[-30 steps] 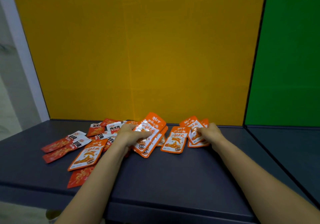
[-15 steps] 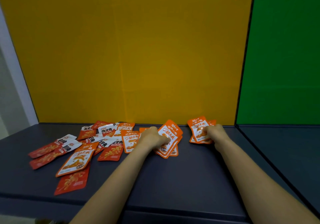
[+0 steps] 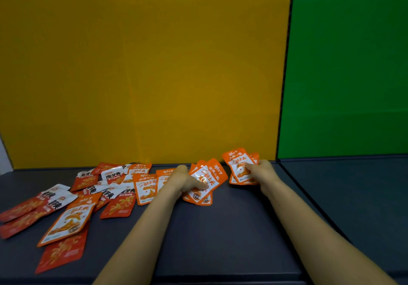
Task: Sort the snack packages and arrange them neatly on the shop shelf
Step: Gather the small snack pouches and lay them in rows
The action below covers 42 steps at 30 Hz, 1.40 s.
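The left hand [image 3: 187, 182] grips a fanned bunch of orange snack packets [image 3: 213, 174], thumb pressed across the top one, low over the dark shelf [image 3: 220, 229]. Just to its right, the right hand [image 3: 262, 172] pinches a second orange stack [image 3: 237, 163]. Left of the left hand, mixed red and orange packets [image 3: 88, 196] lie scattered, overlapping.

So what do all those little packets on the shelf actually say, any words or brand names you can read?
"一秒上头": large characters on the orange packets.
"劲仔": apparently, at the orange packets' top edge.
"魔芋爽": on the white-topped red packets at the back.
Small print, and the characters on the far-left packets: too blurred to read.
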Tool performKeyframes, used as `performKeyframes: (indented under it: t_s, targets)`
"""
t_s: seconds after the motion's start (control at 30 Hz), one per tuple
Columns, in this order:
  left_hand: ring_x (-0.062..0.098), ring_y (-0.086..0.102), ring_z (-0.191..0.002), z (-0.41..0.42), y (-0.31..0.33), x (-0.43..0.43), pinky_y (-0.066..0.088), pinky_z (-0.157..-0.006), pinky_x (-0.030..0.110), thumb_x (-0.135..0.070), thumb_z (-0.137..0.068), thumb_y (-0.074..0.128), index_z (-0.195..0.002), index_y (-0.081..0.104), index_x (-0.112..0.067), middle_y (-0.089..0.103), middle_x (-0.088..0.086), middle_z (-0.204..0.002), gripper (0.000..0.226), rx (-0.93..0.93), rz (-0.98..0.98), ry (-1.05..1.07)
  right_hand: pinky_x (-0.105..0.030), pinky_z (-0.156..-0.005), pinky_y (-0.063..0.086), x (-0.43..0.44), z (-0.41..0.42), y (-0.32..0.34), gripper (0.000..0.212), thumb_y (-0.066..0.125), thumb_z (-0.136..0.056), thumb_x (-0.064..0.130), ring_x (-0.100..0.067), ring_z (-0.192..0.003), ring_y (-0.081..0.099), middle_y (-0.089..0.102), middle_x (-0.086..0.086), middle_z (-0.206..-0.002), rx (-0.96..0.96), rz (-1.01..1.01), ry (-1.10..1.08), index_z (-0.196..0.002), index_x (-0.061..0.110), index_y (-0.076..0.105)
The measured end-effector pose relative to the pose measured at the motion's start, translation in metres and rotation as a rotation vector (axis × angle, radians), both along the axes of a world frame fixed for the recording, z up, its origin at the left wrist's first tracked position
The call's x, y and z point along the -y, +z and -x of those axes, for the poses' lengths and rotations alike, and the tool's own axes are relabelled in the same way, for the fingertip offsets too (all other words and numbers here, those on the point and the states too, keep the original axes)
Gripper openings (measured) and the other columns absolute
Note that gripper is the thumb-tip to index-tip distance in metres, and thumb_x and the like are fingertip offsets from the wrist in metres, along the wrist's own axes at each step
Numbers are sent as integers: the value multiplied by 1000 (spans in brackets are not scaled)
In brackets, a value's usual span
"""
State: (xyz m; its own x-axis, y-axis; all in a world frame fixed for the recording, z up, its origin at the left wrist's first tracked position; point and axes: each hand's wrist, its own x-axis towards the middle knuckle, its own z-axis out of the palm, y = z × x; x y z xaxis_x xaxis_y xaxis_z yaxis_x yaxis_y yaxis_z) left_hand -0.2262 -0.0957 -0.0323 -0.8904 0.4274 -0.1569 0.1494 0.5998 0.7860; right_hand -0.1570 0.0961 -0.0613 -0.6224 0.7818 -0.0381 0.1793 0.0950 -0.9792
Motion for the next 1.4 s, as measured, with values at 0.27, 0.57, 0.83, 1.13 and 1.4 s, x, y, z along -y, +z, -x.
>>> performKeyframes:
  t_s: [0.27, 0.57, 0.83, 1.13, 1.4]
  targets:
    - [22, 67, -79, -4, -3, -4, 52, -70, 30, -15, -78, 74, -101, 60, -11, 70, 10, -99, 27, -32, -157, -147, -37, -80, 53, -31, -85, 31, 18, 54, -94, 21, -23, -85, 64, 66, -10, -98, -40, -119, 22, -107, 9, 55]
    - [14, 64, -69, -68, 20, -47, 49, -58, 26, -13, -83, 66, -83, 55, -22, 65, -1, -79, 15, 37, -477, -158, -35, -70, 52, -141, -153, 18, 14, 57, -92, 17, -18, -65, 60, 66, -9, -82, 58, -133, -46, -95, 4, 58]
    - [15, 64, -73, -112, 13, -167, 50, -63, 26, -14, -84, 65, -90, 58, -17, 66, 5, -89, 10, 97, -554, -72, -36, -88, 50, -210, -138, 2, 30, 53, -92, 29, -29, -100, 64, 68, -12, -107, 242, -378, 0, -105, 4, 63]
    - [16, 63, -74, -125, 3, -238, 49, -63, 27, -15, -85, 65, -95, 58, -13, 65, 10, -101, 13, 95, -652, 82, -27, -74, 39, -217, -124, -9, 32, 50, -93, 37, -25, -100, 62, 68, -7, -108, 273, -573, 46, -105, 11, 64]
    - [16, 65, -74, -125, -10, -232, 51, -63, 27, -16, -85, 66, -88, 57, -19, 67, 5, -89, 10, 117, -677, 77, -30, -72, 42, -206, -126, -11, 40, 48, -93, 42, -29, -102, 61, 65, -11, -109, 339, -726, 0, -105, 7, 63]
